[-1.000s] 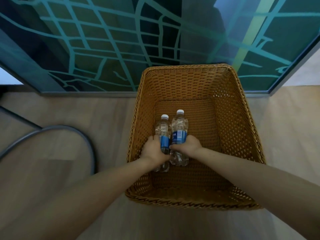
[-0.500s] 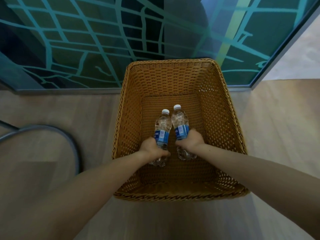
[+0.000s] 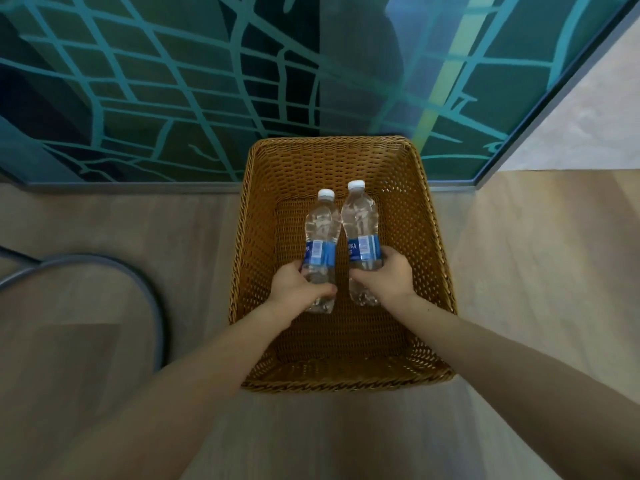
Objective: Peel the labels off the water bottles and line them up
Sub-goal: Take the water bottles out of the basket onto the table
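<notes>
Two clear water bottles with white caps and blue labels are held over a brown wicker basket (image 3: 429,237). My left hand (image 3: 294,289) grips the lower body of the left bottle (image 3: 321,226). My right hand (image 3: 388,278) grips the lower body of the right bottle (image 3: 360,220). Both bottles point caps away from me and stand a little apart, tilted toward each other at the top. Both labels are on the bottles.
The basket stands on a light wooden floor against a teal glass wall (image 3: 173,81) with a line pattern. A curved grey metal chair leg (image 3: 152,296) lies on the floor to the left. A pale wall section (image 3: 588,116) is at the right.
Both hands have lifted the bottles up from the basket bottom toward me. The bottles have moved slightly apart. The basket looks smaller in view.
</notes>
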{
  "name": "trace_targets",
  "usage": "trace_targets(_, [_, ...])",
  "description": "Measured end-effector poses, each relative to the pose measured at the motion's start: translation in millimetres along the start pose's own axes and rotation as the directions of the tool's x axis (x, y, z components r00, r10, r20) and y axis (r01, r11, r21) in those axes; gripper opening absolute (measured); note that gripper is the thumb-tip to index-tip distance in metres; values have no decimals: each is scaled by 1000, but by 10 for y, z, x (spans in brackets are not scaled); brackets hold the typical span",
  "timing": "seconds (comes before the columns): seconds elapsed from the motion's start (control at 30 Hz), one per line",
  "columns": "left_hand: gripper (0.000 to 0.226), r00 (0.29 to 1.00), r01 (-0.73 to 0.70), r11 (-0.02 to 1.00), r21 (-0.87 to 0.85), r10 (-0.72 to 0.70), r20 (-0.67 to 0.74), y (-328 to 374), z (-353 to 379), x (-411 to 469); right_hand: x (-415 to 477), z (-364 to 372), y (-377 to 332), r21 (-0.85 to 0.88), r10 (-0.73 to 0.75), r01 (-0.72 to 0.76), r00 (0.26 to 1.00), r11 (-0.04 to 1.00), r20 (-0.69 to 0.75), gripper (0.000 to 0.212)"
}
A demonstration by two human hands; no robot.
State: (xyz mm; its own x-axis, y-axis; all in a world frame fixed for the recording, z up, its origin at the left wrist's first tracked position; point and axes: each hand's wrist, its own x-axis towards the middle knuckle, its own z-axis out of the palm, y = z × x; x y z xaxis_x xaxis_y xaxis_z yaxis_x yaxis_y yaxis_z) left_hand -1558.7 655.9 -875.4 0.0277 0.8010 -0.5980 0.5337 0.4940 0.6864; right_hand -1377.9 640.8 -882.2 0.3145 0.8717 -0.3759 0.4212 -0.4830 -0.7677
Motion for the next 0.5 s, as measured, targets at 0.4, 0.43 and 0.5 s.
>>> trace_targets(0.4, [59,957,-283,944,-172,265,-121,2370,-1412,-2272,-1556,-1996,-2375,299,-131,172,980,939,-152,69])
trace_targets(0.43, [59,946,-311,936,-163,288,-149,2621,-1558,-2532,-1739,-2203,-2638,302,-143,188,976,935,-165,68])
trace_targets(0.5, [65,925,-356,922,-152,325,-197,3097,-1843,-3045,-2109,-2629,-3155,301,-173,228,965,926,-200,69])
